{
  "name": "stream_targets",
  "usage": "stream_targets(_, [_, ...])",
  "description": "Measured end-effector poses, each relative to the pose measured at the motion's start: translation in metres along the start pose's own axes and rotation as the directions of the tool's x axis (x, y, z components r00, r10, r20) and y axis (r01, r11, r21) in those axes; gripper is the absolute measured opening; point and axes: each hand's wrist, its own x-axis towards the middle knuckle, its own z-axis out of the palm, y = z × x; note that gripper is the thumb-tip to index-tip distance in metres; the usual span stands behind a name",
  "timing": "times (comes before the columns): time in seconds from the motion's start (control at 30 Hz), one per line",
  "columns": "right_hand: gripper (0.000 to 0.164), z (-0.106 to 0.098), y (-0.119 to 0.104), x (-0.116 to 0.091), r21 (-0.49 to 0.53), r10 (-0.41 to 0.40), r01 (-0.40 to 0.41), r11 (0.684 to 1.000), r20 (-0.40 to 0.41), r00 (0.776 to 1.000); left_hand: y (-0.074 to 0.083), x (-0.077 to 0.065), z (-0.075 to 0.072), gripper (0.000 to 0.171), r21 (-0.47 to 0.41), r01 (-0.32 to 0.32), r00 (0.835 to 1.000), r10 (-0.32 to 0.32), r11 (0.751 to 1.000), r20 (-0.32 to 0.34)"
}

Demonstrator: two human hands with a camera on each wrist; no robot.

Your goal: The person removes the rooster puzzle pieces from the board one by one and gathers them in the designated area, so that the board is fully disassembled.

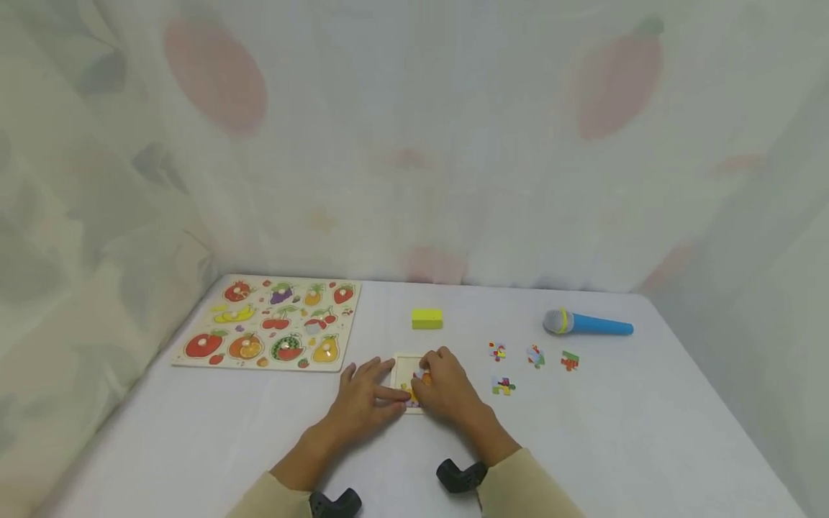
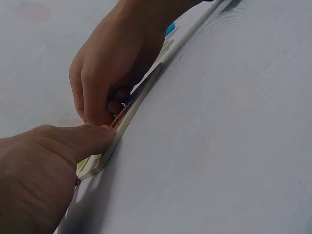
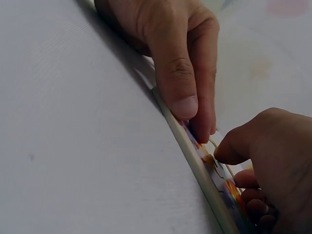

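Observation:
A small pale jigsaw tray (image 1: 403, 367) lies on the table between both hands, with colourful pieces (image 1: 409, 403) in its lower part. My left hand (image 1: 363, 398) lies at its left side, fingers fairly straight; the thumb and a finger rest on the tray's near part. Over the tray's right side, my right hand (image 1: 447, 388) has its fingers curled, pinching a puzzle piece (image 1: 425, 377) that they partly hide. In the right wrist view, fitted pieces (image 3: 207, 158) show between the hands along the tray edge. Loose puzzle pieces (image 1: 503, 385) lie to the right.
A large fruit peg board (image 1: 304, 363) lies at the back left. A yellow block (image 1: 427, 319) stands beyond the tray. A blue toy microphone (image 1: 596, 326) lies at the back right. Pale curtains (image 1: 414, 144) with fruit prints rise behind the white table (image 1: 615, 446).

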Motion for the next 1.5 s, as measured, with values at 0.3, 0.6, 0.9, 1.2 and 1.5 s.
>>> stream_targets(0.3, [0.026, 0.003, -0.004, -0.002, -0.023, 0.013, -0.013, 1.000, -0.009, 1.000, 0.002, -0.008, 0.001, 0.016, -0.014, 0.010, 1.000, -0.009, 1.000, 0.002])
stream_targets(0.6, [0.023, 0.002, -0.002, 0.000, 0.033, 0.027, -0.027, 0.999, 0.002, 1.000, 0.003, -0.007, 0.000, 0.015, -0.019, 0.011, 1.000, -0.011, 1.000, 0.005])
stream_targets(0.9, [0.028, 0.000, -0.001, 0.001, 0.008, 0.002, -0.002, 1.000, -0.019, 1.000, 0.002, -0.002, 0.000, 0.017, -0.034, -0.004, 1.000, 0.003, 0.999, -0.020])
stream_targets(1.2, [0.026, 0.000, -0.001, 0.003, 0.002, -0.002, 0.002, 1.000, -0.031, 1.000, 0.003, 0.000, -0.002, 0.016, -0.027, -0.004, 1.000, 0.004, 1.000, -0.013])
stream_targets(1.5, [0.023, 0.001, 0.006, 0.006, 0.112, -0.004, 0.010, 0.994, -0.047, 0.999, 0.004, 0.002, -0.002, 0.017, -0.030, 0.016, 1.000, -0.017, 0.999, -0.005])
